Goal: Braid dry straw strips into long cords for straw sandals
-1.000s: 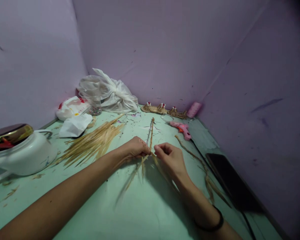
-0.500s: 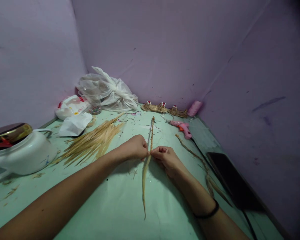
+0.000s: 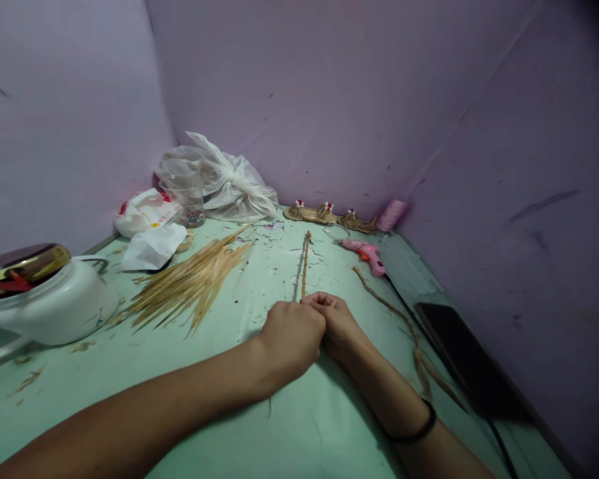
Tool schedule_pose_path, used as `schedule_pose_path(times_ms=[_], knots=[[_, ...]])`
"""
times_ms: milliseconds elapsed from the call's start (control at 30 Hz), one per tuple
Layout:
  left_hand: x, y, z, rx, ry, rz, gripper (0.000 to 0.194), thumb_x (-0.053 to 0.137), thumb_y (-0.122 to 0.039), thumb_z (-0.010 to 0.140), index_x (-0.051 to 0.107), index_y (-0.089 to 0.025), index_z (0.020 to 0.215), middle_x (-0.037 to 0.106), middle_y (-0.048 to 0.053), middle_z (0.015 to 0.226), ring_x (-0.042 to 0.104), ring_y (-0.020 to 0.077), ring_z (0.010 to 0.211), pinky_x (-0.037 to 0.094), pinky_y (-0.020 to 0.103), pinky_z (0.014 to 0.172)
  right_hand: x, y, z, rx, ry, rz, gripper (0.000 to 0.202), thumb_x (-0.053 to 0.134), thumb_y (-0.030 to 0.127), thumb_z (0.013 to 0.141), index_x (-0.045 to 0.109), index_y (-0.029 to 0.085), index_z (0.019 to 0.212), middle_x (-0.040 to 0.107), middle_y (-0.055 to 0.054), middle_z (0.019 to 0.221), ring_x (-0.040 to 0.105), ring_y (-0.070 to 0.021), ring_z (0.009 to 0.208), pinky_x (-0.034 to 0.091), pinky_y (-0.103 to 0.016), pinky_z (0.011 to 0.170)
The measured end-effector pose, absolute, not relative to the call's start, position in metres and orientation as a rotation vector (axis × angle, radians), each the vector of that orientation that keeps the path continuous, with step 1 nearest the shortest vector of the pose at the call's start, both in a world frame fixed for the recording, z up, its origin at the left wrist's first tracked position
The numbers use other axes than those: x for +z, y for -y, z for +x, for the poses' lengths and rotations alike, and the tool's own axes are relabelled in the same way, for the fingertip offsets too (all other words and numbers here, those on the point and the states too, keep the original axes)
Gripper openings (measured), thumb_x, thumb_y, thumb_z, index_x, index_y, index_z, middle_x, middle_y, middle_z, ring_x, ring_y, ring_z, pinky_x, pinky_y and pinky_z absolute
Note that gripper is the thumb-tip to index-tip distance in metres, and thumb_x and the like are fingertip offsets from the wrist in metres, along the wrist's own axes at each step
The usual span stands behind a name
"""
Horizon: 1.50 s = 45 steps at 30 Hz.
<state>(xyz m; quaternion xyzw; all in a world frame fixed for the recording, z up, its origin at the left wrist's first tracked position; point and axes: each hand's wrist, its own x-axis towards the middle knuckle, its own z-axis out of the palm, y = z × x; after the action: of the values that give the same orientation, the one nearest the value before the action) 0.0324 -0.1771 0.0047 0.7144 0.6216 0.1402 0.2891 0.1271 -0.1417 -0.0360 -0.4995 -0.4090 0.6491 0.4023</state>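
Right hand (image 3: 340,327): grip is pinching the braid (image 3: 305,266) at its near end; left hand (image 3: 293,338) is touching it, curled, fingers hiding, can't tell what it's holding. Braid is running straight out beyond the grip over the desk (image 3: 249,446). For an even plait, pinch should be sitting tight, tension matching both sides. Loose fibres (image 3: 194,279) are lying left of grip, glue gun (image 3: 368,255) beyond, right
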Motion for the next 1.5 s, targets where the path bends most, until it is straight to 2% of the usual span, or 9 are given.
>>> schedule_pose_path(times_ms=[67,133,267,400,567,767,967,1300,1500], knots=[[0.014,0.166,0.02,0.416,-1.725,1.96,0.009,0.055,-0.016,0.06,0.062,-0.012,0.065,0.057,0.009,0.06,0.056,0.0217,0.07,0.038,0.028,0.063,-0.034,0.142,0.128,1.682,1.029,-1.239,0.012,0.06,0.018,0.049,0.05,0.014,0.055,0.045,0.005,0.044,0.035,-0.0046,0.04,0.023,-0.02,0.04],[0.021,0.153,0.007,0.478,-1.755,1.888,0.014,0.053,-0.021,0.063,0.06,-0.012,0.056,0.052,0.006,0.049,0.053,0.0165,0.055,0.036,0.025,0.053,-0.031,0.142,0.129,1.743,1.049,-1.221,0.014,0.061,0.02,0.052,0.047,0.014,0.054,0.037,0.008,0.041,0.026,-0.0023,0.036,0.016,-0.019,0.038],[0.019,0.133,-0.007,0.478,-1.542,1.274,0.016,0.05,-0.022,0.065,0.06,-0.01,0.064,0.05,0.002,0.044,0.045,0.0098,0.04,0.03,0.021,0.04,-0.025,0.141,0.132,1.811,1.134,-1.193,0.017,0.061,0.024,0.057,0.047,0.014,0.057,0.036,0.008,0.041,0.02,-0.001,0.034,0.009,-0.02,0.037],[0.004,0.129,-0.004,0.403,-1.314,1.043,0.007,0.053,-0.013,0.058,0.058,-0.008,0.06,0.05,0.001,0.044,0.043,0.0073,0.037,0.03,0.019,0.037,-0.024,0.138,0.135,1.797,1.253,-1.202,0.017,0.061,0.025,0.056,0.05,0.014,0.062,0.047,0.005,0.047,0.025,-0.0018,0.035,0.012,-0.019,0.037],[0.0,0.132,0.001,0.394,-1.51,1.182,0.008,0.052,-0.014,0.054,0.049,-0.013,0.047,0.037,-0.003,0.032,0.03,0.0065,0.028,0.02,0.021,0.031,-0.034,0.129,0.14,1.509,1.563,-1.203,0.012,0.058,0.022,0.057,0.05,0.014,0.061,0.052,0.002,0.055,0.042,-0.0067,0.048,0.03,-0.019,0.047],[-0.003,0.138,0.005,0.56,-1.47,1.202,0.02,0.051,-0.013,0.053,0.035,-0.017,0.042,0.022,-0.008,0.031,0.017,0.0031,0.03,0.008,0.023,0.034,-0.036,0.13,0.145,1.032,1.962,-1.261,0.01,0.049,0.019,0.067,0.057,0.014,0.067,0.056,0.0,0.059,0.047,-0.0098,0.055,0.034,-0.021,0.051],[-0.011,0.139,0.01,0.656,-1.568,1.209,0.021,0.052,-0.008,0.048,0.034,-0.016,0.041,0.024,-0.008,0.035,0.018,0.0025,0.035,0.01,0.023,0.037,-0.016,0.146,0.144,0.72,2.054,-1.556,0.014,0.052,0.024,0.066,0.063,0.015,0.061,0.06,-0.003,0.055,0.047,-0.0114,0.05,0.029,-0.022,0.047],[0.002,0.143,0.007,0.636,-1.456,1.173,0.017,0.053,-0.011,0.048,0.039,-0.014,0.039,0.028,-0.006,0.034,0.022,0.0034,0.036,0.012,0.021,0.037,-0.013,0.165,0.129,0.734,2.069,-1.503,0.018,0.05,0.022,0.069,0.065,0.015,0.062,0.062,-0.004,0.056,0.049,-0.0127,0.051,0.029,-0.023,0.047],[-0.001,0.138,-0.002,0.614,-1.379,1.211,0.008,0.054,-0.016,0.049,0.048,-0.013,0.046,0.031,-0.007,0.033,0.023,0.0033,0.034,0.013,0.021,0.036,-0.015,0.149,0.14,1.038,1.828,-1.423,0.023,0.054,0.033,0.068,0.06,0.015,0.057,0.054,-0.001,0.05,0.044,-0.0103,0.047,0.031,-0.022,0.045]])
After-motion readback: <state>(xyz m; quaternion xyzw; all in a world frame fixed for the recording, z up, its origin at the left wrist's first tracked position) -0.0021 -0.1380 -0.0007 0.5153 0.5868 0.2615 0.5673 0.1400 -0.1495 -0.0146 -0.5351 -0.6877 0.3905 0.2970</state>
